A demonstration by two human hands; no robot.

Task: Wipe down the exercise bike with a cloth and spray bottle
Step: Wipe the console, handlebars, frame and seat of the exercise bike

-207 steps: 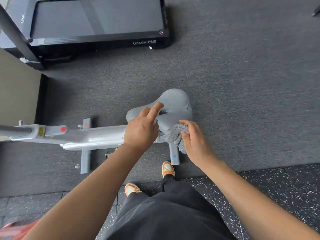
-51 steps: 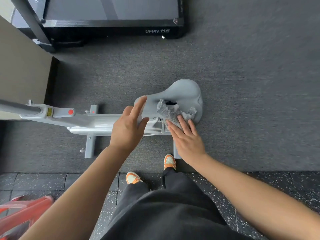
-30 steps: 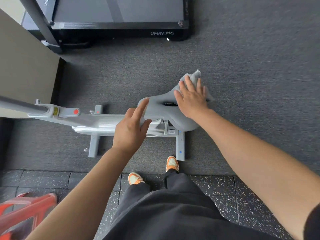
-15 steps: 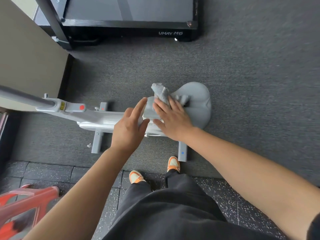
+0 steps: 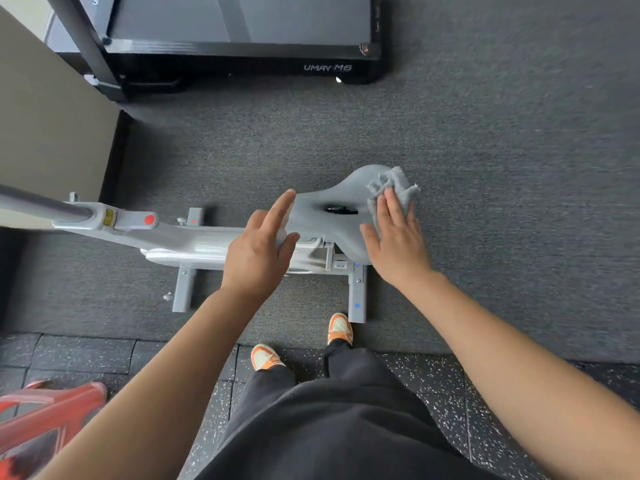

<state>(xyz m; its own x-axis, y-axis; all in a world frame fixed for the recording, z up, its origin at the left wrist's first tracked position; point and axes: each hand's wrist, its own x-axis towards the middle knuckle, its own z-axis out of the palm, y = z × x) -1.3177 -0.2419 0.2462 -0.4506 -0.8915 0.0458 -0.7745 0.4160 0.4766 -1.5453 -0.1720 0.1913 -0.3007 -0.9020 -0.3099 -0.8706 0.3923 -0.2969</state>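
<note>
The grey exercise bike (image 5: pixel 194 242) stands below me, its frame running left to right. Its grey saddle (image 5: pixel 337 197) has a dark slot in the middle. My left hand (image 5: pixel 258 252) grips the saddle's narrow nose, index finger stretched along it. My right hand (image 5: pixel 394 240) lies flat with spread fingers on the wide rear of the saddle, pressing a grey cloth (image 5: pixel 391 188) against it. The cloth sticks out past my fingertips at the saddle's far right edge. No spray bottle is in view.
A black treadmill (image 5: pixel 239 39) stands at the top on the dark carpet. A beige wall panel (image 5: pixel 45 140) is at the left. A red stool (image 5: pixel 41 417) is at the lower left. My feet in orange shoes (image 5: pixel 339 327) stand by the bike's base.
My right hand has slid the cloth from the saddle's nose, near my left hand, to its wide rear end on the right. My left hand has kept its hold.
</note>
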